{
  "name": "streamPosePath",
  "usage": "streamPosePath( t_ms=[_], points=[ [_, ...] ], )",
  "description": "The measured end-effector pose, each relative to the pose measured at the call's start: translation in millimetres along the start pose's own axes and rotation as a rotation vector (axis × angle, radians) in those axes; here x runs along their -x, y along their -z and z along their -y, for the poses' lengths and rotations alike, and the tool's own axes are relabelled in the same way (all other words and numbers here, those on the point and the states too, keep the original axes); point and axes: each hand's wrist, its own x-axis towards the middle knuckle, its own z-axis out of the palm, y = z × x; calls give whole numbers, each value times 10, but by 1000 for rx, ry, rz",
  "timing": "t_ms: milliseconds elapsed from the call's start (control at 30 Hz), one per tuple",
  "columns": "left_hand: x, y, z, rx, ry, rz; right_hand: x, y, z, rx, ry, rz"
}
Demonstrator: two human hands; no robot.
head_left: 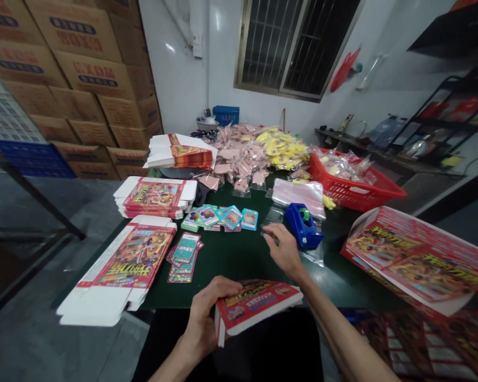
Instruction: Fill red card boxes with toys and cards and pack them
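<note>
My left hand (209, 307) grips the left end of a red printed box (258, 305) held at the near edge of the green table (239, 257). My right hand (282, 246) is stretched forward over the table, fingers curled at a clear plastic bag (273, 220) lying beside a blue tape dispenser (302, 225). Whether the fingers pinch the bag is unclear.
Flat printed cartons (133, 260) are stacked at the left, small cards (185, 254) and card packets (223, 216) in the middle. A red basket (356, 193) and pink and yellow bagged items (258, 151) lie at the back. More printed cartons (418, 260) sit right; cardboard boxes (83, 74) line the wall.
</note>
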Motion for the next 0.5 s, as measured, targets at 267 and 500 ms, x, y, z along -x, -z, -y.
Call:
streamPosePath(
  t_ms=[267,500],
  points=[
    [-25,-2,40,9,-29,0,-641,-521,-245,263,92,320],
    [-40,11,68,-30,-58,-1,-503,-599,-200,449,212,372]
  ],
)
